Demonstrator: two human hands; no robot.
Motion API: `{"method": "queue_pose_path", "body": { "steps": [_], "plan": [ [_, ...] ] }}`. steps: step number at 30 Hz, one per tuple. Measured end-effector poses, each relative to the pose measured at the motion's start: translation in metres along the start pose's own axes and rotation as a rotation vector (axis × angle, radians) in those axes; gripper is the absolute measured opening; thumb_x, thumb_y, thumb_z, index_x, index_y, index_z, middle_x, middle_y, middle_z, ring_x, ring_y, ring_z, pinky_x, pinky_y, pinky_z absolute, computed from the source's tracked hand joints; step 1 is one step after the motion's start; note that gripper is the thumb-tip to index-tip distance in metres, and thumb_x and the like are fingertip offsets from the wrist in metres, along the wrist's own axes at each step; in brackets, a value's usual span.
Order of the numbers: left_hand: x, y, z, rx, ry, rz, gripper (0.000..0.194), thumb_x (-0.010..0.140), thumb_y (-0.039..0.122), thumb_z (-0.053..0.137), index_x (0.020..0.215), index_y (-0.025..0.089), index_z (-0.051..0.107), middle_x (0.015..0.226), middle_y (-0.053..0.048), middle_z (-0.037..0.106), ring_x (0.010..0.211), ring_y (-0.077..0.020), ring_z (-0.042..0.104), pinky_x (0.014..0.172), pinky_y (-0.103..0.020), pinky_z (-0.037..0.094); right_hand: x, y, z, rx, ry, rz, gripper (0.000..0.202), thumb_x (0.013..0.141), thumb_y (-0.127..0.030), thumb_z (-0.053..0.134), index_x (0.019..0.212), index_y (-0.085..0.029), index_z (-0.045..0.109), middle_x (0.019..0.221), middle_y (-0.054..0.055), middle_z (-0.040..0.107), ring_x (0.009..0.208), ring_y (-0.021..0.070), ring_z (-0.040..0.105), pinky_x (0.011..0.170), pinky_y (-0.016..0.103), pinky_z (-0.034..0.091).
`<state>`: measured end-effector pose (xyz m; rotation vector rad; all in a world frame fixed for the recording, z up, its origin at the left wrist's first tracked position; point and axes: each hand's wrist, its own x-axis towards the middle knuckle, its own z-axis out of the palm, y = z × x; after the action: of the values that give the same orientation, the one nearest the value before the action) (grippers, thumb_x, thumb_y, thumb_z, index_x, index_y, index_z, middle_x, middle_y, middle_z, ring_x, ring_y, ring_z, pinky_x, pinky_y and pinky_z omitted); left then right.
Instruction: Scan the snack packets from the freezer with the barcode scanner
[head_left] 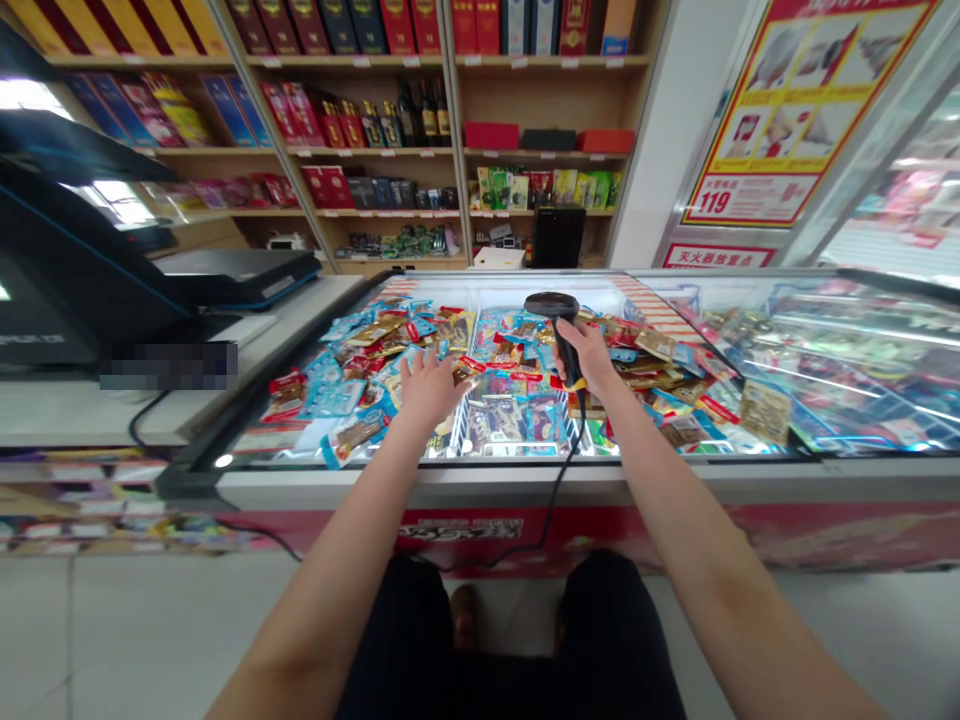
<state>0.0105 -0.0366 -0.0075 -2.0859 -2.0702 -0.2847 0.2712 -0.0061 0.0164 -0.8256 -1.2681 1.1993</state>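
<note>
My right hand (589, 358) is wrapped around the handle of a black barcode scanner (553, 305), whose head points away from me and slightly left. Its cable (561, 480) hangs down over the front of the freezer. My left hand (431, 390) rests at the near right side of the left pile of snack packets (352, 360), fingers spread. By its thumb lies a small red and brown packet (470, 368); I cannot tell whether they touch. Another pile of snack packets (660, 370) lies right of the scanner. Both piles lie on the glass top of the chest freezer (517, 478).
At the left, a counter (289, 335) carries a checkout scale (240, 270) and a dark screen. Shelves (375, 155) with boxes and bottles stand behind the freezer. To the right is a second freezer section (862, 350). A red and yellow poster (802, 110) hangs on the wall.
</note>
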Motion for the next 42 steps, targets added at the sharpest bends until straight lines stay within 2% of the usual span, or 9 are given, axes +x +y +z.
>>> {"method": "queue_pose_path", "body": {
  "steps": [3,6,16,20,23,28,30,35,42],
  "plan": [
    [-0.008,-0.009,0.011,-0.014,-0.064,-0.042,0.064,0.098,0.059,0.042,0.151,0.024,0.051,0.165,-0.016,0.038,0.154,-0.0405,0.028,0.121,-0.063,0.023,0.001,0.004,0.008,-0.018,-0.023,0.013,0.05,0.074,-0.063,0.078,0.08,-0.022,0.05,0.054,-0.003,0.06,0.035,0.0111,0.05,0.03,0.023,0.041],
    [0.003,-0.012,0.024,-0.052,-0.095,-0.036,0.068,0.1,0.06,0.033,0.157,0.025,0.043,0.169,-0.015,0.03,0.156,-0.039,0.023,0.122,-0.062,0.021,0.005,0.009,0.016,-0.036,-0.046,0.01,0.049,0.075,-0.063,0.078,0.081,-0.022,0.051,0.055,-0.003,0.061,0.035,0.0113,0.051,0.03,0.023,0.04],
    [0.071,-0.016,0.035,-0.194,-0.112,0.001,0.067,0.097,0.063,0.034,0.149,0.024,0.052,0.167,-0.016,0.033,0.157,-0.0365,0.022,0.124,-0.061,0.012,0.031,0.015,0.053,-0.049,-0.117,0.029,0.047,0.077,-0.06,0.077,0.079,-0.023,0.049,0.051,-0.004,0.059,0.034,0.0109,0.05,0.032,0.022,0.04],
    [0.086,-0.009,0.032,-0.233,-0.122,-0.08,0.06,0.09,0.056,0.056,0.138,0.02,0.06,0.16,-0.022,0.043,0.152,-0.0411,0.031,0.122,-0.066,0.015,0.037,0.023,0.054,-0.09,-0.115,0.026,0.046,0.079,-0.061,0.075,0.076,-0.023,0.049,0.047,-0.003,0.058,0.032,0.0112,0.049,0.031,0.023,0.039],
    [0.089,-0.003,0.03,-0.261,-0.056,-0.138,0.06,0.08,0.045,0.074,0.131,0.018,0.06,0.147,-0.024,0.055,0.145,-0.0418,0.043,0.121,-0.063,0.019,0.039,0.03,0.051,-0.113,-0.08,0.044,0.045,0.08,-0.06,0.075,0.077,-0.022,0.052,0.047,-0.003,0.058,0.031,0.0125,0.05,0.029,0.023,0.038],
    [0.089,-0.003,0.029,-0.37,0.051,-0.146,0.055,0.074,0.035,0.08,0.122,0.021,0.057,0.117,-0.015,0.073,0.125,-0.0345,0.061,0.116,-0.049,0.032,0.039,0.028,0.047,-0.012,-0.013,0.152,0.043,0.083,-0.058,0.075,0.08,-0.021,0.054,0.05,-0.001,0.06,0.034,0.0128,0.052,0.031,0.024,0.042],
    [0.09,-0.004,0.029,-0.434,0.078,-0.146,0.055,0.073,0.033,0.08,0.121,0.021,0.056,0.11,-0.012,0.075,0.118,-0.0329,0.066,0.113,-0.046,0.036,0.037,0.026,0.048,0.013,-0.002,0.182,0.043,0.083,-0.058,0.075,0.082,-0.021,0.055,0.051,-0.001,0.061,0.034,0.0127,0.052,0.032,0.024,0.043],
    [0.095,-0.001,0.031,-0.656,0.161,-0.153,0.051,0.071,0.03,0.081,0.116,0.02,0.058,0.118,-0.013,0.073,0.115,-0.0315,0.068,0.099,-0.038,0.048,0.033,0.024,0.049,0.031,-0.001,0.185,0.045,0.083,-0.061,0.074,0.078,-0.021,0.055,0.051,0.0,0.06,0.034,0.0127,0.051,0.031,0.024,0.042],
    [0.102,-0.001,0.029,-1.033,0.282,-0.172,0.031,0.069,0.019,0.072,0.099,0.019,0.062,0.099,-0.006,0.076,0.095,-0.0231,0.071,0.09,-0.034,0.054,0.028,0.025,0.052,0.051,-0.044,0.16,0.042,0.086,-0.06,0.066,0.076,-0.021,0.056,0.051,0.0,0.061,0.033,0.0123,0.05,0.031,0.024,0.041]
  ]
}}
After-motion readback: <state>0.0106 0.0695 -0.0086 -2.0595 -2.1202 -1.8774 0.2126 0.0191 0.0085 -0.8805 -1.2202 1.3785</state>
